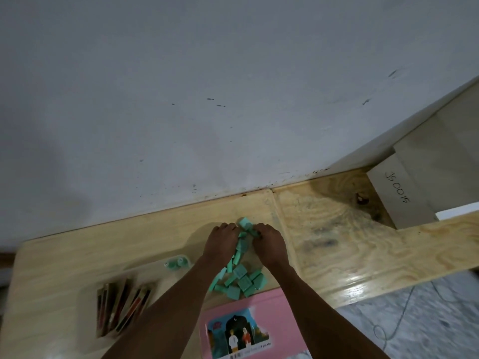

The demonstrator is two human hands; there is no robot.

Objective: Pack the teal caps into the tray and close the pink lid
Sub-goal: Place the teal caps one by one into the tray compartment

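Between my curled fingers (234,226), both hands clamped on teal caps (242,277), I risk scattering the loose pile off the wooden table (77,255).

Left hand (223,239): palm down, fingers curled forward and downward, knuckles uppermost.
Right hand (268,240): palm down, fingers bent under, dark polish on the nails.
Spacing: hands side by side, fingertips near one another, not touching.
Forearms: both bare, extended forward from the lower edge of view, converging toward the hands.
Grip: cannot be told for either hand.
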